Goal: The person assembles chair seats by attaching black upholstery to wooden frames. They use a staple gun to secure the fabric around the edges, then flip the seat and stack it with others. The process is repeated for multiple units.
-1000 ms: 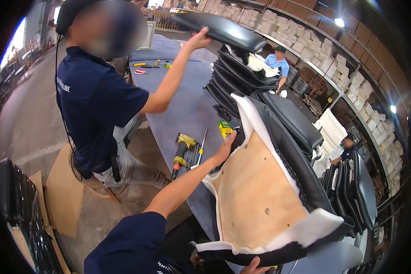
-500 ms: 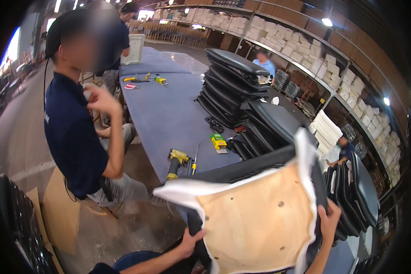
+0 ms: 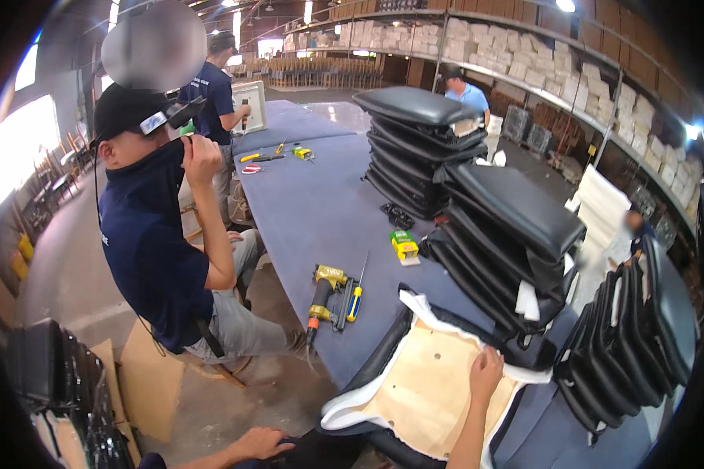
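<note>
A chair seat pad (image 3: 422,371) lies underside up on the near end of the table, with a pale wooden board, white padding round it and a black cover at the rim. My right hand (image 3: 486,375) reaches over the board, its fingers bent closed at the white padding along the far edge. Off the seat, my left hand (image 3: 260,444) is low near my lap, fingers stretched out over something dark. A yellow and black staple gun (image 3: 325,297) and a screwdriver (image 3: 356,298) with a yellow and blue handle lie beyond the seat.
Tall stacks of black seat pads (image 3: 485,234) stand along the table's right, with another stack (image 3: 633,336) nearer. A green and yellow box (image 3: 404,246) lies mid-table (image 3: 313,211). A seated co-worker (image 3: 160,242) is at the left; other people stand farther back.
The seat pad has come down from my two hands onto the table. My left hand has let go and moved left; my right hand has shifted to the far edge.
</note>
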`<action>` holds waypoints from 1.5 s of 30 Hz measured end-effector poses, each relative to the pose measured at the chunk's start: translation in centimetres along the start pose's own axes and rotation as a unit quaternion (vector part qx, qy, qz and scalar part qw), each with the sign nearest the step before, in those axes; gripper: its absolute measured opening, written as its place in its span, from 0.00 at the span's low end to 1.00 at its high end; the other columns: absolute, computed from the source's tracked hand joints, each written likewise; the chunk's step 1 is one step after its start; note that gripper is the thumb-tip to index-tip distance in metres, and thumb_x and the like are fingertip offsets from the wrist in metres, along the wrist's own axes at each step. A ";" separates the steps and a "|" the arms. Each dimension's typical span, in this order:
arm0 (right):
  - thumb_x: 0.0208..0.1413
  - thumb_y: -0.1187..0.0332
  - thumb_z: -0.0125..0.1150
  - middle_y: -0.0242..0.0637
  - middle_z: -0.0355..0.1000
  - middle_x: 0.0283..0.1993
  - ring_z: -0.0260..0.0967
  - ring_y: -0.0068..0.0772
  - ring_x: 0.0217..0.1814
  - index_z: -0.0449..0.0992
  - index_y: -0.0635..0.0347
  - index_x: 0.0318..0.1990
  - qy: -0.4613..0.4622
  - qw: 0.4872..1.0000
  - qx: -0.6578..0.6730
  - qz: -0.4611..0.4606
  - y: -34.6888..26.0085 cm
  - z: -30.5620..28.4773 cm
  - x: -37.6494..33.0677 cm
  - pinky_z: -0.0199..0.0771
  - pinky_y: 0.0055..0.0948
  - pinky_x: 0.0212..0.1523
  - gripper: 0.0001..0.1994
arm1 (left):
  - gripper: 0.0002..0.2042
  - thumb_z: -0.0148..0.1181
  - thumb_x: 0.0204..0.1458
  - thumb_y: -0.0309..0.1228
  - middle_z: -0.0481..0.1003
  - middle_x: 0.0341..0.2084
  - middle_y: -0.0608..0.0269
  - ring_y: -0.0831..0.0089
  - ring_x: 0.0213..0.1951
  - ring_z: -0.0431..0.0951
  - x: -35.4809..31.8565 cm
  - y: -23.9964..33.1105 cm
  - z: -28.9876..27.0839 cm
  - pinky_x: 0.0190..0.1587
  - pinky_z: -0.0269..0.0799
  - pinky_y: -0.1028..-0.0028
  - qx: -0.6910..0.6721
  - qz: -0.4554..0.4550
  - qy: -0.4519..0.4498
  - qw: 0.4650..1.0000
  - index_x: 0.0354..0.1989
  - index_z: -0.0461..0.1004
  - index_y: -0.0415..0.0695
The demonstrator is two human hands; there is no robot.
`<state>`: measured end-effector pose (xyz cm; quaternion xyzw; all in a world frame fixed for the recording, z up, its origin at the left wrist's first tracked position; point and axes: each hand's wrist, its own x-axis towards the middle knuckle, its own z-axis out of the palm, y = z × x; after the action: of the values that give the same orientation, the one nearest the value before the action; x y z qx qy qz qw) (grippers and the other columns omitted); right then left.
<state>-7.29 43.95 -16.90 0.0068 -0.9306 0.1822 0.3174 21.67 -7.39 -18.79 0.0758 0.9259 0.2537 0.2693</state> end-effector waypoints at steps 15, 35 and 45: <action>0.62 0.72 0.57 0.46 0.80 0.55 0.75 0.48 0.60 0.81 0.68 0.41 0.015 0.983 0.173 0.060 1.3 -1.2 -0.2 0.55 0.50 0.76 0.09 | 0.14 0.60 0.60 0.38 0.85 0.44 0.53 0.61 0.49 0.84 -12.4 -14.9 25.5 0.52 0.78 0.65 -0.194 -0.407 0.019 0.893 0.48 0.84 0.47; 0.61 0.71 0.59 0.44 0.81 0.53 0.76 0.51 0.54 0.81 0.67 0.37 0.037 0.975 0.202 0.078 1.7 -1.3 -0.5 0.55 0.48 0.75 0.08 | 0.17 0.61 0.59 0.42 0.84 0.47 0.51 0.60 0.55 0.81 -9.9 -11.9 22.3 0.58 0.75 0.63 -0.227 -0.393 0.057 0.889 0.53 0.83 0.48; 0.60 0.71 0.60 0.44 0.81 0.51 0.75 0.51 0.55 0.81 0.68 0.37 0.025 0.972 0.206 0.107 1.4 -1.2 0.0 0.58 0.48 0.74 0.08 | 0.23 0.64 0.58 0.46 0.80 0.53 0.48 0.57 0.63 0.74 -9.3 -15.7 18.8 0.64 0.69 0.60 -0.148 -0.355 0.059 0.921 0.59 0.79 0.49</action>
<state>-6.79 45.71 -16.47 -0.0321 -0.8600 0.4032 0.3110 39.54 -15.39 -36.18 -0.3140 0.8582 0.2793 0.2949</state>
